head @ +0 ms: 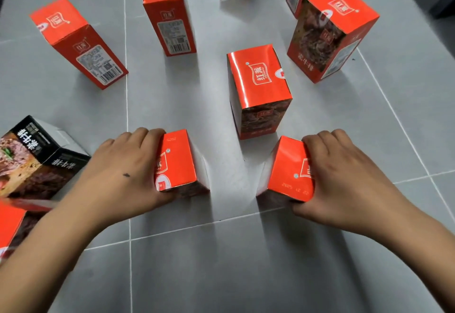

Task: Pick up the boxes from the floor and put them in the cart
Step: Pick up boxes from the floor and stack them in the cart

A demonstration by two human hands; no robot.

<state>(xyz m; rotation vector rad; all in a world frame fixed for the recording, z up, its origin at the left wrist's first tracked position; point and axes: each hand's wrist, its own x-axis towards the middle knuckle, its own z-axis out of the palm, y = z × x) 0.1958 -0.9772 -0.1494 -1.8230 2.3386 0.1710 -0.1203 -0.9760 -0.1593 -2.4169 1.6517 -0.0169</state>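
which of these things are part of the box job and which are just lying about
Part of the job:
left hand, gripping the near-left red box
right hand, gripping the near-right red box
middle red box
black box at the left
other red boxes

Just there:
grey tiled floor
dark shape at the top right edge, too cut off to identify

No cart in view.
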